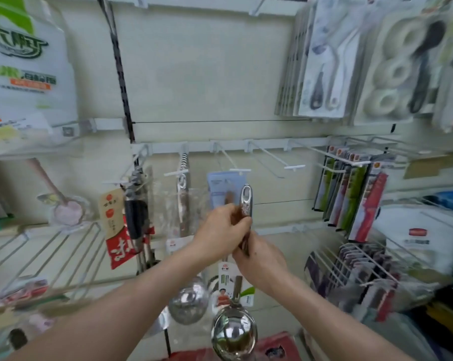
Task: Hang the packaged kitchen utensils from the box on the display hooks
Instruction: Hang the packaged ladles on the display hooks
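**In front of the lower hook rail: steel ladle held upright in both hands, slot end up**

Before the rail, the steel ladle (234, 332) stands almost upright at the middle of the view, with its bowl at 6 o'clock and its hanging slot (246, 198) at 12. The left hand (220, 230) is curled round the upper handle just below the slot. The right hand (260, 259) wraps the shaft directly beneath, touching the left. Both hands are closed snugly on the ladle, though blur hides the single fingertips.

It looks like rigid polished metal with most of its weight in the bowl, so it should hang true but swing like a pendulum if let go early. The shiny surface is likely slippery, and it seems sturdy rather than fragile. The card label (226, 278) at the neck is the soft part and could crease under a squeeze.

The best hold is probably high on the handle, leaving the slot free, with the other hand steadying lower down. From the slot, an empty hook (269, 158) lies at 1 o'clock, a hook bearing a blue card pack (220, 186) at 11, and a hung ladle (183, 194) at 9
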Motion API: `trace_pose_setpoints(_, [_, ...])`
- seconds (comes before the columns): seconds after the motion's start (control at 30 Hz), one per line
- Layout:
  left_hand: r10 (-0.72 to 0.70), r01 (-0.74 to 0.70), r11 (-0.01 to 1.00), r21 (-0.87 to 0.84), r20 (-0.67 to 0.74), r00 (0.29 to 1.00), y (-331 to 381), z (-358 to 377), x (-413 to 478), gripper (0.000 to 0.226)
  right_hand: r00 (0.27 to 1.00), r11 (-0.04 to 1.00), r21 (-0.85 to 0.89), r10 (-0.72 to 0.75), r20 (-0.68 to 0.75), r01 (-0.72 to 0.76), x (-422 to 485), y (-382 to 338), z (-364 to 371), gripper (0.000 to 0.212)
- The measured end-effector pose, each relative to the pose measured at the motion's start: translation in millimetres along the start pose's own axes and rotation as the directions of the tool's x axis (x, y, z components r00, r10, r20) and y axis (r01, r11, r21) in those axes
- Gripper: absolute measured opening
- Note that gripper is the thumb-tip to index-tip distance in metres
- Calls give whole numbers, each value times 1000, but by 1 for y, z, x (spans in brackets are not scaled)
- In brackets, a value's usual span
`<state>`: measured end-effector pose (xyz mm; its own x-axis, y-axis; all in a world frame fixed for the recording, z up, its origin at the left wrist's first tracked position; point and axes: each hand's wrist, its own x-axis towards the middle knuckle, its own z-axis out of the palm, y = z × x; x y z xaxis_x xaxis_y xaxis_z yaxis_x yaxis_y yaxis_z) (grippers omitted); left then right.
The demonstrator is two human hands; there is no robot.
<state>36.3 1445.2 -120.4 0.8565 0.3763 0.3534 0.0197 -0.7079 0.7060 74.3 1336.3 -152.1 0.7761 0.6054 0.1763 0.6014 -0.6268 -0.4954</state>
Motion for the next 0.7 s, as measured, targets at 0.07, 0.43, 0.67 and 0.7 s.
trace_pose_setpoints(0.07, [-1,1,1000,5,35,999,15,16,4,17,1000,1000,7,16,-10,-16,-1,20,-9,33])
trace_pose_setpoints(0.43, [-90,89,994,67,16,996,65,54,32,21,999,997,54,47,23,-48,22,66,-47,28])
trace_pose_setpoints(0.67, [-212,205,974,100,66,975,66,54,47,23,994,995,60,74,80,-79,34,66,-41,25])
trace_pose_setpoints(0.7, [-230,222,969,105,70,971,65,54,50,23,992,994,50,91,85,-95,37,64,-40,25])
